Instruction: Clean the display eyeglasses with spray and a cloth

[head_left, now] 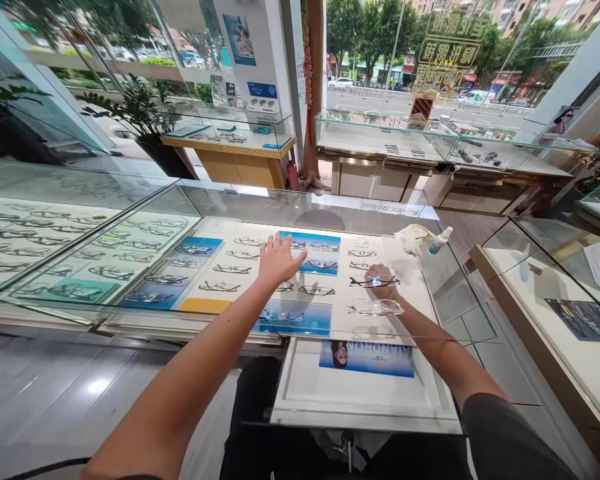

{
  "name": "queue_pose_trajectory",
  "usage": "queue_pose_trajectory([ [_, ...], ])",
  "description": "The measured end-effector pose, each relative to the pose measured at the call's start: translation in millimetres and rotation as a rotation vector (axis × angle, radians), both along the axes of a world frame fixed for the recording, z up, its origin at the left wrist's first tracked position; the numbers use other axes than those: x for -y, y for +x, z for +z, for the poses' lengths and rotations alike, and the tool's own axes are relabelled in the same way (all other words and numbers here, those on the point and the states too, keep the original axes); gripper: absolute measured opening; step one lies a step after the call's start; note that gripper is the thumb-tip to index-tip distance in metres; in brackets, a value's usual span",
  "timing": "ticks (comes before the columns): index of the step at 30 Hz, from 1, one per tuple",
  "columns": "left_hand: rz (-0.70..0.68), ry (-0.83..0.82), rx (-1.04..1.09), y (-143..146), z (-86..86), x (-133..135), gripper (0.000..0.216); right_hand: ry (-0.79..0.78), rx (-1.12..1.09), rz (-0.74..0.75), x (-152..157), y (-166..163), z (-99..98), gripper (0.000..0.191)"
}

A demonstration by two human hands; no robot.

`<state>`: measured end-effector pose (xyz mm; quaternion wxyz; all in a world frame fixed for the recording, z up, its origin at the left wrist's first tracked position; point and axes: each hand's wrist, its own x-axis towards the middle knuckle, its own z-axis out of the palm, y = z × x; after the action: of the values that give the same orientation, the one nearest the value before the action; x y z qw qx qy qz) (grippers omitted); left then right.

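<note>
Reaching into glass case (455, 287), right of centre: right hand (384, 279) behind dark-framed glasses (374, 281); cannot tell fingers' grip. Left hand (279, 259), mid-frame: fingers spread. Gap between hands; drawer (365, 403) protrudes lower centre.

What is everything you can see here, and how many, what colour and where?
Glasses: many, mostly dark or clear, around the display cases
Display cases: several, clear glass, near and by the windows
Flat cards: several, blue or yellow, front case
Drawer: one, white, below front case
Picture card: one, blue and white, at the drawer
Spray bottle: one, mostly white, front case's far right
Cloth: one, cream, beside bottle
Plants: at least two, green, both sides
Fire extinguisher: one, red, far middle
Trees: several, green, outside
Left hand: one, bare, over front case, fingers spread
Right hand: one, bare, behind glasses, grip unclear
</note>
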<state>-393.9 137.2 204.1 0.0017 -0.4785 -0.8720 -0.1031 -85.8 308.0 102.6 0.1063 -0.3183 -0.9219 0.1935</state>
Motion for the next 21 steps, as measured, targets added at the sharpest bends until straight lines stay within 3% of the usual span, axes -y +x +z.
queue_pose_trajectory([
  [5, 0.008, 0.005, -0.024, -1.2, 0.5, -1.3, 0.085, 0.209, 0.076, -0.127, -68.6, -17.0, -37.7, 0.034],
  [10, 0.017, -0.008, -0.034, -2.5, 0.0, -2.5, 0.083, 0.265, 0.129, -0.110, -96.3, -28.3, -65.3, 0.030],
  [14, 0.027, -0.012, -0.036, -5.6, -3.0, -3.6, 0.083, 0.251, 0.136, -0.085, -106.9, -34.8, -73.5, 0.015],
  [21, 0.037, -0.011, -0.028, -8.9, -6.7, -4.8, 0.083, 0.190, 0.143, -0.037, -126.2, -50.4, -73.7, 0.026],
])
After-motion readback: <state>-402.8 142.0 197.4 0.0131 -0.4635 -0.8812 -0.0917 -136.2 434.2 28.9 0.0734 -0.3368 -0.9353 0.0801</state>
